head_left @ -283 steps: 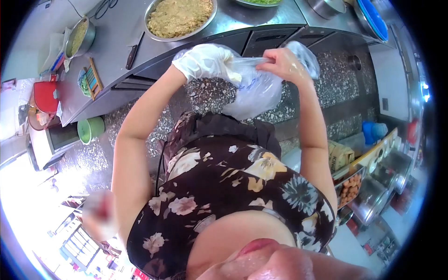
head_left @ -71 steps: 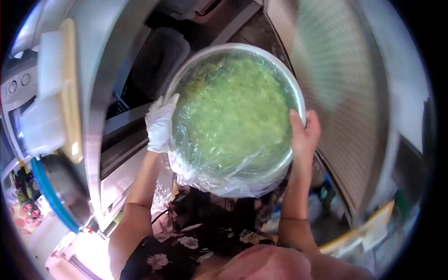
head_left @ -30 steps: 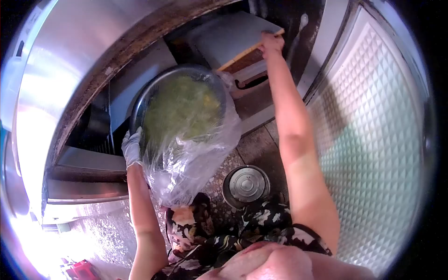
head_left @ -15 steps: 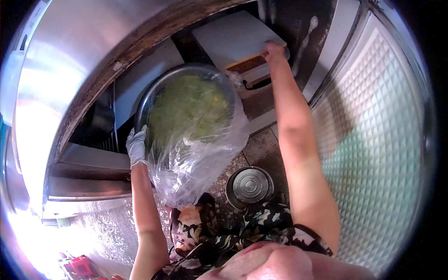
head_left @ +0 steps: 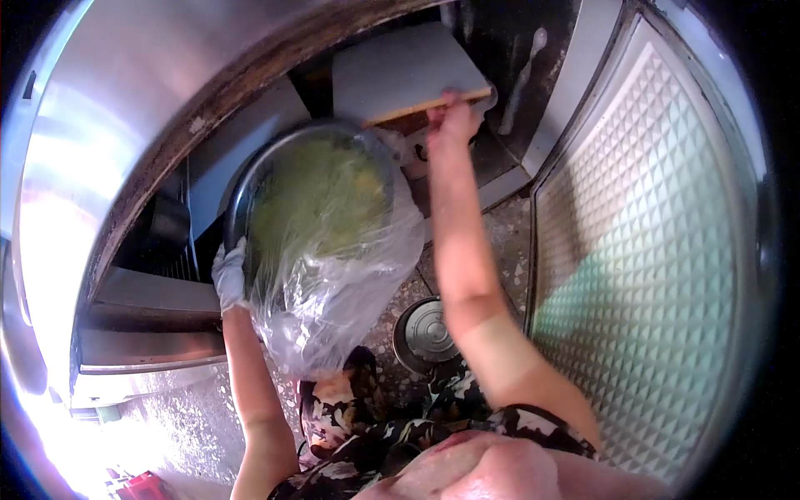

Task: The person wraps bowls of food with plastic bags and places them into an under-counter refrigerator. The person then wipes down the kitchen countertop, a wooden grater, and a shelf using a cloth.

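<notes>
My left hand point(head_left: 229, 275), in a white glove, grips the near-left rim of a dark round basin point(head_left: 239, 196). The basin is tilted toward me and partly covered by clear plastic film point(head_left: 325, 308). Yellow-green contents point(head_left: 321, 200), too blurred to name, show through the film. My bare right hand point(head_left: 454, 121) has its fingers closed on the front edge of a flat grey board point(head_left: 400, 71) with a light wooden edge. Under that board, behind my hand and the film, the lower things are mostly hidden.
A lidded metal pot point(head_left: 429, 332) stands on the speckled floor by my legs. To the right is a textured translucent door panel point(head_left: 642, 267). The steel counter edge point(head_left: 179, 137) curves overhead at left. Something red point(head_left: 142, 486) lies at lower left.
My right hand has slid left along the board's front edge, and its arm has swung left. The view has shifted slightly; my left hand keeps its hold on the basin.
</notes>
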`<state>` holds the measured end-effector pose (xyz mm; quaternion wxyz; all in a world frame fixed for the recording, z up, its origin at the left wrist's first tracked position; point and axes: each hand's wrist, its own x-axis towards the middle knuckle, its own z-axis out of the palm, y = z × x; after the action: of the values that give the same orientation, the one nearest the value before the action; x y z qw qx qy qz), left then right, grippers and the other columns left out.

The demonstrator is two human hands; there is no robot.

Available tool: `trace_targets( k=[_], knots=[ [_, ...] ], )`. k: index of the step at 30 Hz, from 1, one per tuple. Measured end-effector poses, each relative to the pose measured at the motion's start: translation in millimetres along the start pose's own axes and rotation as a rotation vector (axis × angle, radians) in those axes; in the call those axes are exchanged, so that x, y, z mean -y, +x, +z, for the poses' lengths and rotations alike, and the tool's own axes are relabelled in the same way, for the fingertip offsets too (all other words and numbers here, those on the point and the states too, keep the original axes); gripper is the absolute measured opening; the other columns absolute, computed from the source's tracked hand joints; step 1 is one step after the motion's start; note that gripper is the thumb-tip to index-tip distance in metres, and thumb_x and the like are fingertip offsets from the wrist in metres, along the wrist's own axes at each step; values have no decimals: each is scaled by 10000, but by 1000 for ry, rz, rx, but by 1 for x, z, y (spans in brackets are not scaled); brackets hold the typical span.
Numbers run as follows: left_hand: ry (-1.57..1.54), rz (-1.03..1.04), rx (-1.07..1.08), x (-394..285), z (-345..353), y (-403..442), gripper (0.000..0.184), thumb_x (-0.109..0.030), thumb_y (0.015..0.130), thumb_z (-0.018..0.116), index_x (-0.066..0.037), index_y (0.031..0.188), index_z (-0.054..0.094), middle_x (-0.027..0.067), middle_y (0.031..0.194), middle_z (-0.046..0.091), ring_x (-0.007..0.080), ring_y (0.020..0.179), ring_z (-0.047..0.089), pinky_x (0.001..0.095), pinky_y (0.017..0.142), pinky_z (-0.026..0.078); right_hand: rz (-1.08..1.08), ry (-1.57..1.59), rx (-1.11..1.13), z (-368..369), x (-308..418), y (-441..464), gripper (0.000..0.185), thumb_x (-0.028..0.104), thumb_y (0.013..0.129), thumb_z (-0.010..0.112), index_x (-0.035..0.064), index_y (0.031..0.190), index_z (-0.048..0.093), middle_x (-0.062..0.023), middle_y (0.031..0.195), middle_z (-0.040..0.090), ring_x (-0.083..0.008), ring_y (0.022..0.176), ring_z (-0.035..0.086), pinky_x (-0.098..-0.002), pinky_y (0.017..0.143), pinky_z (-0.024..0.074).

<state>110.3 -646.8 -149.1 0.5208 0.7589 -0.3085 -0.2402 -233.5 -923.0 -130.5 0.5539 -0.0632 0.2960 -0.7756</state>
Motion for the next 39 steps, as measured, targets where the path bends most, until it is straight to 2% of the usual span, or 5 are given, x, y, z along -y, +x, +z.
trace_targets(
  k=[7, 13, 22, 30, 39],
  knots=[
    [-383, 50, 49, 25, -19, -63, 261, -45, 821, 616, 14, 1075, 601, 32, 998, 619, 112, 850, 543, 232, 802, 430, 118, 236, 16, 5, -32, -27, 167, 214, 825, 479, 76, 918, 465, -96, 859, 565, -241, 768, 560, -386, 667, 526],
    [-366, -38, -117, 51, -11, -67, 292, -17, 881, 468, 77, 1154, 513, 144, 973, 620, 122, 767, 568, 219, 721, 460, 351, -327, 411, -13, 46, 16, 868, 593, 783, 531, -69, 1299, 311, -306, 1109, 529, -388, 1009, 573, -513, 890, 468],
    [246, 343, -38, 47, -20, -75, 267, -95, 892, 464, 58, 1001, 653, 66, 856, 675, 64, 683, 559, 145, 664, 416, 230, -528, 164, 7, 26, 64, 343, 110, 850, 591, 20, 1152, 456, -150, 1058, 571, -307, 919, 610, -494, 751, 551],
    [13, -104, -72, 12, -11, -92, 377, -90, 888, 462, 96, 1215, 482, 11, 799, 511, 86, 666, 473, 137, 703, 402, 262, -346, 310, -14, 11, 67, 315, 96, 840, 605, 14, 1124, 494, -139, 1038, 587, -269, 894, 616, -462, 767, 557],
    [-57, 18, -118, 28, -9, -87, 242, -59, 876, 461, 48, 917, 673, 85, 937, 692, 100, 776, 634, 148, 797, 424, 254, -597, 116, -4, 1, 115, 278, 139, 879, 557, 61, 1143, 516, -148, 1064, 578, -307, 873, 609, -476, 698, 541]
  ],
)
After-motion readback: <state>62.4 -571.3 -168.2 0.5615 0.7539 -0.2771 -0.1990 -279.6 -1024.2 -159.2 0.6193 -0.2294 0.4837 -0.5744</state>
